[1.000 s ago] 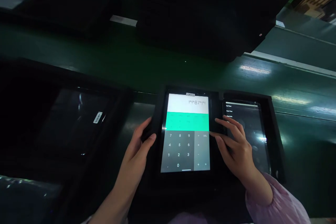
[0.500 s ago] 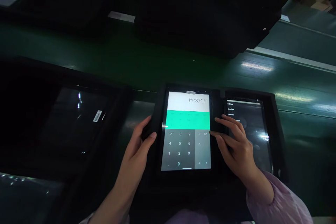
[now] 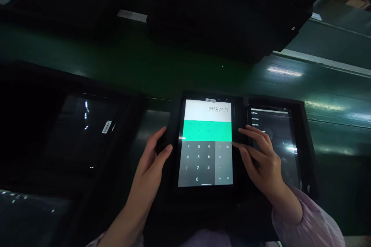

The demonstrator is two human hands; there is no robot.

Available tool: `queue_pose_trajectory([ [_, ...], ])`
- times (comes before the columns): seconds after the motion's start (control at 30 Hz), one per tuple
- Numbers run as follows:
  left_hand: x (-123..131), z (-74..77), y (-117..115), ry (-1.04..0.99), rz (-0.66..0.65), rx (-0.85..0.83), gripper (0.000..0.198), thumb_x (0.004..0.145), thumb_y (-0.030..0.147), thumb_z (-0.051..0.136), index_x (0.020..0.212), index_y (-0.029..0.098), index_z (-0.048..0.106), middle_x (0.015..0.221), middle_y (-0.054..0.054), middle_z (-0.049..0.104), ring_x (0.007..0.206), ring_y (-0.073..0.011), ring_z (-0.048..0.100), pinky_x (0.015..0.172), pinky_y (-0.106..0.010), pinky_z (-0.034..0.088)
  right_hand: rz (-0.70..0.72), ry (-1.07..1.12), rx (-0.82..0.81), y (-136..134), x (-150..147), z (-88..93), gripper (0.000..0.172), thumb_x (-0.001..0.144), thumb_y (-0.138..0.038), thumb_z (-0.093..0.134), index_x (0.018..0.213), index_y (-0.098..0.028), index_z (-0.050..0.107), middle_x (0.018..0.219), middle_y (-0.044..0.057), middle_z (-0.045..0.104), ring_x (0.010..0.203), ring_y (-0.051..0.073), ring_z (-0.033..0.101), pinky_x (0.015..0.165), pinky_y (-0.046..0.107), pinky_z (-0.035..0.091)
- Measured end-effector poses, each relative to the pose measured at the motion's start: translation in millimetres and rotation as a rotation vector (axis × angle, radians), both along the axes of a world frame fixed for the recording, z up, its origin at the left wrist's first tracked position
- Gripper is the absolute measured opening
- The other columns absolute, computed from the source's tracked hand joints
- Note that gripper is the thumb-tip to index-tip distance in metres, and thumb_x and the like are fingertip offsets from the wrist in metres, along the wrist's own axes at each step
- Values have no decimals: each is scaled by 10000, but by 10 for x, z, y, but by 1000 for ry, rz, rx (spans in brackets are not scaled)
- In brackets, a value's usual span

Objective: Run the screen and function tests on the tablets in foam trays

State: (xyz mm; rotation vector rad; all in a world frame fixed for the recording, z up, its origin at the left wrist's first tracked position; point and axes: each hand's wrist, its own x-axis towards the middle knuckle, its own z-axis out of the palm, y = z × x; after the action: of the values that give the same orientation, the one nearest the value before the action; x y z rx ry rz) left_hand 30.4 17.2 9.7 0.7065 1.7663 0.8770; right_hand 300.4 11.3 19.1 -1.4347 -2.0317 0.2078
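Note:
A lit tablet point(image 3: 203, 154) lies face up in a black tray point(image 3: 174, 123), with a calculator on its screen. The line of characters at the top of the display reads upside down. My left hand point(image 3: 152, 158) grips the tray's left side, its thumb towards the rim and its index finger further up; the other fingers are hidden. At the tablet's right edge is my right hand point(image 3: 262, 162), fingers stretched out and apart. One fingertip is close to the screen edge beside the DEL key. Whether it touches is unclear.
A second tablet point(image 3: 272, 142) with a dark text menu sits at the right, partly behind my right hand. At the left are dark glossy panels, one with a white label point(image 3: 106, 127). A large black object point(image 3: 226, 19) stands across the green work surface point(image 3: 179, 65).
The view has shifted very slightly. My right hand has eased a little to the right, its fingertip backing off the screen edge. My left hand stays in place, and the calculator display looks the same.

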Motion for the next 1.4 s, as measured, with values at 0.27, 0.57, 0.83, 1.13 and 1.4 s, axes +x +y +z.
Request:
queue_pose_trajectory([
  [0.27,5,-4,-6,11,-8,7,489,897,498,711,1378,406,706,1611,46,582,1606,-333,366,1317,-501,328,-12,4,-8,-9,7,-9,271,1022,-169,597,1119,-277,826,1276,84,745,1298,297,672,958,489,675],
  [0.57,24,43,12,27,-11,4,483,909,481,703,1383,388,701,1613,34,581,1600,-341,375,1307,-490,350,-11,14,-9,-36,23,-5,271,1005,-141,615,1096,-271,834,1279,86,742,1311,299,663,978,481,664],
  [0.83,62,124,17,9,-3,0,441,940,442,697,1375,373,706,1589,22,607,1593,-324,395,1290,-467,387,20,-34,16,-29,9,12,237,1012,-130,609,1052,-222,825,1252,101,747,1306,287,669,963,454,680],
  [1.13,50,98,19,-2,-3,20,439,928,437,715,1364,388,715,1579,38,616,1603,-320,379,1288,-464,396,71,-89,25,-8,-13,11,219,1005,-131,619,1022,-198,827,1286,122,724,1336,312,640,970,476,677],
  [1.4,53,103,28,-2,-29,19,451,940,442,694,1386,380,694,1588,20,608,1580,-339,417,1265,-480,431,86,-109,41,-7,-21,13,215,1004,-127,624,1048,-175,829,1302,135,712,1374,323,593,1023,488,647],
])
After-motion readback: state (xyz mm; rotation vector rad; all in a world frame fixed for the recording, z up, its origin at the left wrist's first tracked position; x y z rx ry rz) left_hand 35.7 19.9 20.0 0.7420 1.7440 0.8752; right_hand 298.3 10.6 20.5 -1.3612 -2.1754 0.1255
